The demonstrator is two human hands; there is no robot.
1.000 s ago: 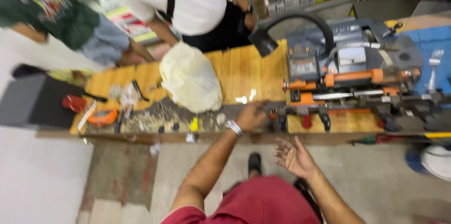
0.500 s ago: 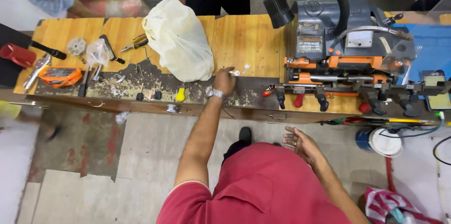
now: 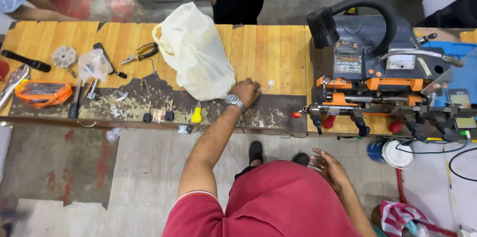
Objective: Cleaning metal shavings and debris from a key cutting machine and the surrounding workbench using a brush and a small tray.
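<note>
My left hand (image 3: 247,91) rests curled on the counter (image 3: 271,53), fingers (image 3: 256,89) holding nothing, a small key (image 3: 269,85) just beyond them; my right hand (image 3: 329,169) hangs open, empty.

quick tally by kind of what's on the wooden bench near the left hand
Cream plastic bag: 1
Small silver key, just right of the left hand: 1
Grey and orange key-cutting machine: 1
Yellow-handled tool at the bench edge: 1
Pliers: 1
Total: 5

The right hand hangs off the bench, holding nothing.
</note>
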